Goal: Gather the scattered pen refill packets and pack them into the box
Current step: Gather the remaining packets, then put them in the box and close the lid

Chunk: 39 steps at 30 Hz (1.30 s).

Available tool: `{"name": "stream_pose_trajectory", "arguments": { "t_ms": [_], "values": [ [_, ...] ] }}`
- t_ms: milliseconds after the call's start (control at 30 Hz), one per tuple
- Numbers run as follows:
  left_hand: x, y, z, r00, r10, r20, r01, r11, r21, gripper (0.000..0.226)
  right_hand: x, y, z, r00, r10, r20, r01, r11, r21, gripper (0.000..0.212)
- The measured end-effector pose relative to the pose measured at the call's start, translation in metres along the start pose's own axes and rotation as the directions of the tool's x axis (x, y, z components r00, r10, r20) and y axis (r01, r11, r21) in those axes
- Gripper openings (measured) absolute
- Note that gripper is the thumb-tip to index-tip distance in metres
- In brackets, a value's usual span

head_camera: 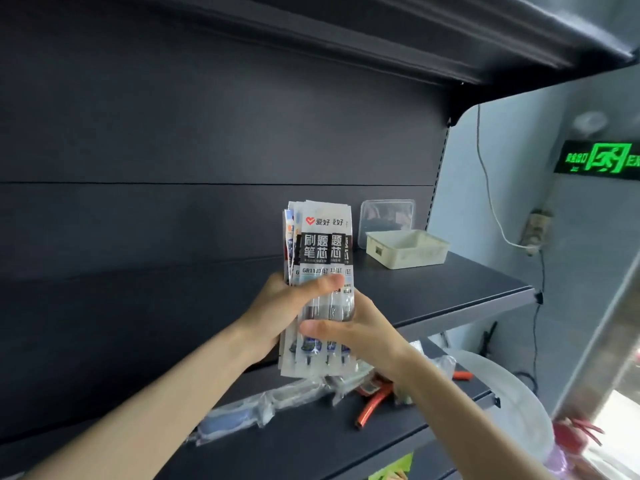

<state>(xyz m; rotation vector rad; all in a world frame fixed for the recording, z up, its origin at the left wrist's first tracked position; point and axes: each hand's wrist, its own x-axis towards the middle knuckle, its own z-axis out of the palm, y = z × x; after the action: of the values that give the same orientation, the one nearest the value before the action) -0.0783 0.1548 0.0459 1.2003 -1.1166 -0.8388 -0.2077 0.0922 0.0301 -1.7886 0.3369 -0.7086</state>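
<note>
Refill packets (pixel 320 271) are standing upright as one fanned bundle in front of the dark shelf (pixel 433 289), and I am clamping them with both hands: the left hand (pixel 280 313) is wrapping their middle, thumb across the front, while the right hand (pixel 356 332) is pinching lower down, fingers (pixel 322 329) closed on the stack. To do this well, I am thinking of squaring the splayed edges first, then carrying the bundle right to the cream box (pixel 407 249), which is sitting open well apart on the same shelf.

exit sign (pixel 604 160) cropped at right edge, box (pixel 408 249) interior unseen
</note>
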Motion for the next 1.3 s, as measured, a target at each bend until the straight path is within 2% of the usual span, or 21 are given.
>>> {"name": "stream_pose_trajectory", "arguments": {
  "t_ms": [300, 467, 633, 800, 900, 1000, 1133, 1233, 1300],
  "values": [
    [0.119, -0.019, 0.081, 0.998, 0.038, 0.049, -0.036, 0.998, -0.046, 0.048, 0.037, 0.026, -0.13, 0.995, 0.019, -0.099, -0.029, 0.994, -0.103, 0.025],
    [0.183, -0.025, 0.137, 0.994, 0.049, 0.102, -0.04, 0.995, -0.092, 0.045, 0.047, 0.041, -0.209, 0.987, 0.045, -0.156, -0.057, 0.995, -0.078, 0.018],
    [0.237, -0.035, 0.185, 0.996, 0.021, 0.091, -0.009, 0.991, -0.132, 0.037, 0.06, 0.06, -0.281, 0.983, 0.074, -0.166, -0.075, 0.997, 0.001, 0.032],
    [0.279, -0.051, 0.226, 0.999, -0.005, -0.046, -0.002, 0.991, -0.136, 0.043, 0.078, 0.085, -0.344, 0.992, 0.075, -0.099, -0.069, 0.996, 0.061, 0.026],
    [0.297, -0.055, 0.246, 0.986, -0.012, -0.168, -0.011, 0.991, -0.132, 0.033, 0.093, 0.093, -0.376, 0.994, 0.085, -0.062, -0.08, 0.994, 0.073, 0.031],
    [0.312, -0.06, 0.257, 0.948, -0.01, -0.317, -0.033, 0.991, -0.127, 0.023, 0.109, 0.102, -0.399, 0.994, 0.109, 0.002, -0.108, 0.99, 0.094, 0.021],
    [0.326, -0.065, 0.258, 0.891, -0.01, -0.455, -0.026, 0.997, -0.073, 0.028, 0.13, 0.111, -0.412, 0.995, 0.071, 0.072, -0.081, 0.986, 0.145, 0.029],
    [0.338, -0.065, 0.256, 0.845, 0.014, -0.534, -0.045, 0.998, -0.045, 0.03, 0.149, 0.115, -0.416, 0.995, 0.032, 0.091, -0.046, 0.987, 0.156, 0.016],
    [0.346, -0.065, 0.25, 0.825, 0.033, -0.564, -0.06, 0.998, -0.03, 0.03, 0.162, 0.118, -0.416, 0.995, 0.021, 0.093, -0.036, 0.987, 0.155, 0.015]
  ]
}}
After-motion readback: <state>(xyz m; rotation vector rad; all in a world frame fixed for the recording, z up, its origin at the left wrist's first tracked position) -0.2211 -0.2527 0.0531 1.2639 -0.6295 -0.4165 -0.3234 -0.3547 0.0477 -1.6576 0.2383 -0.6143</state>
